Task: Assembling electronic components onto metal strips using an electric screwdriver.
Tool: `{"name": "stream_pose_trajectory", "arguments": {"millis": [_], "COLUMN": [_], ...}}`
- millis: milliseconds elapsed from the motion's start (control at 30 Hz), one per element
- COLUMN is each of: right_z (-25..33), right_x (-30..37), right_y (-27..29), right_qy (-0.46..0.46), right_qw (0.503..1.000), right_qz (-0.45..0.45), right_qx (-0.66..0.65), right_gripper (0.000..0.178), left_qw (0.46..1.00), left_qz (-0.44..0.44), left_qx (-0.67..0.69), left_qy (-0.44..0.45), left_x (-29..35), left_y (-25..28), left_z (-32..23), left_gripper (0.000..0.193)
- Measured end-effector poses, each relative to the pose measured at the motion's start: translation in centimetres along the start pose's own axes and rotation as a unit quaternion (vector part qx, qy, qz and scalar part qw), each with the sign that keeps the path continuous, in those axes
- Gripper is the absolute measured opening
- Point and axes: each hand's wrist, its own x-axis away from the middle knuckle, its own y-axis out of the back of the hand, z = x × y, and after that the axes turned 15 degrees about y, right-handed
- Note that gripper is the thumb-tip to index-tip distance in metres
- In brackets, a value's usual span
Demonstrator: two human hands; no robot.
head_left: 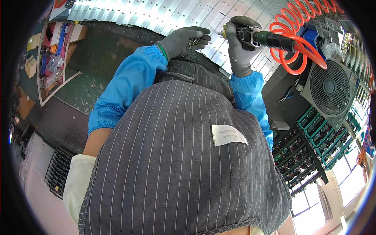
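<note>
The left hand (178, 42), in a grey knitted glove with a green cuff edge, has its fingers curled around a small cluster of brass-and-silver metal pieces (194, 42), which shows between the palm and the fingertips; their exact shape is too small to make out; the right hand (239, 49), in a matching grey glove, is wrapped around a black-and-green cylindrical handheld tool (270, 39), gripping it near its front end, with a coiled, glossy orange-red hose (291, 58) running from its rear; the relation that seems to count most is the one across the gap between the hands: the tool's long axis runs roughly sideways, its narrow brass-coloured tip (224, 33) aimed leftward, toward the left fingers and the cluster they hold; tip and cluster stand near each other but apart, at close to the same height in the view, and the left hand is the nearer one to that tip on its open side; beneath and beyond both hands spread flat silver metal strips (164, 15) dotted with small dark marks, laid side by side; whether the tool touches them, I cannot tell from this angle.
</note>
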Motion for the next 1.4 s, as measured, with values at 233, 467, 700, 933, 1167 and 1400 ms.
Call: {"name": "stream_pose_trajectory", "arguments": {"millis": [233, 467, 700, 933, 1167, 1400], "right_z": [2.2, 5.4, 5.5, 4.3, 0.9, 0.8], "right_x": [-1.1, -3.1, -2.6, -2.6, -1.6, -1.2], "right_y": [0.1, 0.3, 0.6, 0.3, -0.6, -1.4], "right_qy": [-0.029, -0.024, -0.049, -0.036, -0.077, -0.053], "right_qw": [0.998, 0.994, 0.994, 0.994, 0.991, 0.996], "right_qz": [-0.029, -0.065, -0.063, -0.083, -0.082, -0.043], "right_qx": [-0.049, -0.08, -0.08, -0.055, -0.066, -0.051], "right_gripper": [0.028, 0.021, 0.02, 0.019, 0.023, 0.023], "left_qw": [1.0, 0.996, 0.998, 0.999, 0.996, 0.997], "left_qz": [-0.022, -0.081, -0.044, -0.035, -0.083, -0.043], "left_qx": [0.001, -0.016, -0.019, 0.013, 0.02, 0.058], "left_qy": [-0.003, 0.045, 0.048, 0.039, 0.03, 0.012], "left_x": [-0.3, 0.2, -0.5, -0.1, 0.2, -0.1], "left_y": [0.2, -0.9, -0.2, 0.2, 0.3, 1.5], "left_z": [0.4, -0.3, 0.3, 0.2, 0.6, 0.6], "left_gripper": [0.036, 0.029, 0.029, 0.03, 0.036, 0.035]}}
